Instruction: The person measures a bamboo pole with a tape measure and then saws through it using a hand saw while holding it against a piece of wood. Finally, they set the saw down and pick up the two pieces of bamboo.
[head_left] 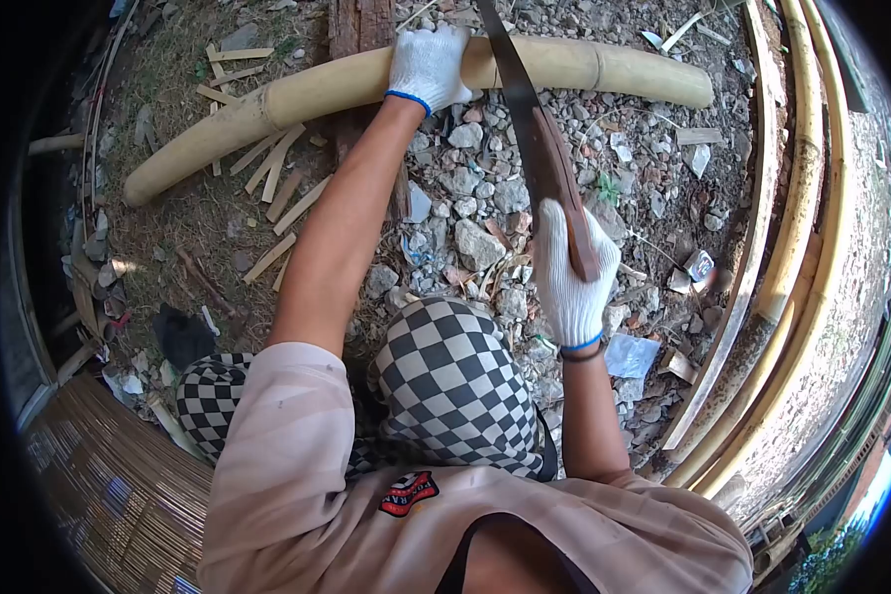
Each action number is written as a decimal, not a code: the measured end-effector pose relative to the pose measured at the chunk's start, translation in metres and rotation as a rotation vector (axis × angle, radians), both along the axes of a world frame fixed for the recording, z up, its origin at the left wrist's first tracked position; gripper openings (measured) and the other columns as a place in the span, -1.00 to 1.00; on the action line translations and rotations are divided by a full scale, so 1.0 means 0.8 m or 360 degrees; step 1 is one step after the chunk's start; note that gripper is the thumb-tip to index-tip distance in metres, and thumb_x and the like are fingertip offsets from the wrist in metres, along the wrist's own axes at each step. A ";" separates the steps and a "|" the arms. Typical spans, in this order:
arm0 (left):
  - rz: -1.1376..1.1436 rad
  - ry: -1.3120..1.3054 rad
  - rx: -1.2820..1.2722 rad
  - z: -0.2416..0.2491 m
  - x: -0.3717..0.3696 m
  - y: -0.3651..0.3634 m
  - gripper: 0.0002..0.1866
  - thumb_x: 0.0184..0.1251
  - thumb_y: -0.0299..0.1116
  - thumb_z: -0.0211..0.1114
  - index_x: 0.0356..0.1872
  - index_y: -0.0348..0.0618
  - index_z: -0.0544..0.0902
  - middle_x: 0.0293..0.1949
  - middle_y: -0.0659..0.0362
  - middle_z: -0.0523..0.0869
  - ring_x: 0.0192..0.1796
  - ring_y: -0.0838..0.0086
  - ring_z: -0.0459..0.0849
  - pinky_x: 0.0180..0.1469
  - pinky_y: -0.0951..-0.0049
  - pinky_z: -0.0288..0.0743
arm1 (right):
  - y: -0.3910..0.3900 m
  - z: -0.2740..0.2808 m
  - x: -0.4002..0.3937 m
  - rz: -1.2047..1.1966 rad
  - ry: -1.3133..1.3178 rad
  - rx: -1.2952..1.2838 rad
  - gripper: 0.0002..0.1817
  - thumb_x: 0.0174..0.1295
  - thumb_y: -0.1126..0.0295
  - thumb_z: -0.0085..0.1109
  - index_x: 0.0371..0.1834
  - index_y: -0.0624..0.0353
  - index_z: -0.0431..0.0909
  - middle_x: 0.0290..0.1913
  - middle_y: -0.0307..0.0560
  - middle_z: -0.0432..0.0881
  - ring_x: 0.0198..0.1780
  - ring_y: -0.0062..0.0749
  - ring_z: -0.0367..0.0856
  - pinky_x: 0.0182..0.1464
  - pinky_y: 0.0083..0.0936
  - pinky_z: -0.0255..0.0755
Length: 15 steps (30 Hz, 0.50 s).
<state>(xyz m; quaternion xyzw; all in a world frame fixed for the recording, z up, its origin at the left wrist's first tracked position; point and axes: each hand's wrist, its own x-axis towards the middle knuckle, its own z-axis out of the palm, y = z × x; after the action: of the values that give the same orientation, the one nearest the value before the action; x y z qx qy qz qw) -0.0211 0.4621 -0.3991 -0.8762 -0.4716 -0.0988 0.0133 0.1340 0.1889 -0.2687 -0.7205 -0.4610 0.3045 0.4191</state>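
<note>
A thick bamboo pole (337, 84) lies crosswise at the top of the head view, resting over a wooden beam (359, 28). My left hand (428, 65), in a white knit glove with a blue cuff, is wrapped over the pole near its middle. In my right hand (576, 272), gloved the same way, is the wooden handle of a hand saw (562, 188). The saw's dark blade slants up and away from me, overlapping the pole just right of my left hand. Some of the right fingers are hidden behind the handle.
Bamboo offcuts (289, 198) lie on the dirt at left. Broken stones (478, 245) and rubble cover the ground ahead of my checkered knees (445, 371). Long bamboo poles (797, 238) run along the right side, and a slatted bamboo panel (119, 485) is at lower left.
</note>
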 end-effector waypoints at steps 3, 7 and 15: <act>0.0028 0.0038 -0.0134 0.023 0.000 0.006 -0.30 -0.16 0.05 0.73 0.08 -0.01 0.78 -0.09 -0.03 0.89 -0.02 0.04 0.89 0.13 0.02 0.74 | 0.097 -0.022 -0.004 0.0108 0.0106 0.0156 -0.66 0.63 0.21 0.29 -0.19 0.32 0.71 -0.50 -0.10 0.64 -0.50 -0.51 0.48 -0.39 -0.40 0.41; -0.0021 0.0043 -0.0099 0.008 0.000 0.012 -0.35 -0.13 0.00 0.69 0.06 -0.02 0.77 -0.07 -0.05 0.88 -0.01 0.02 0.89 0.15 0.00 0.73 | -0.037 0.020 -0.008 0.0017 -0.0127 0.0034 -0.65 0.63 0.23 0.30 0.18 0.33 0.77 -0.25 -0.07 0.84 -0.28 -0.51 0.74 -0.15 -0.41 0.63; 0.0047 0.0145 -0.0283 0.030 -0.003 0.017 -0.27 -0.16 0.08 0.73 0.11 0.02 0.76 -0.01 -0.01 0.88 0.05 0.06 0.89 0.15 0.00 0.74 | 0.066 -0.016 -0.004 0.0023 0.0087 0.0055 -0.59 0.64 0.13 0.28 -0.27 0.29 0.67 -0.57 -0.27 0.56 -0.57 -0.53 0.46 -0.46 -0.47 0.35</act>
<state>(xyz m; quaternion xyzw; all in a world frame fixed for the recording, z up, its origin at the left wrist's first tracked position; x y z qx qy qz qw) -0.0236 0.4756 -0.3755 -0.8704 -0.4903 -0.0164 -0.0416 0.1307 0.2418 -0.2812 -0.7013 -0.4596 0.3191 0.4417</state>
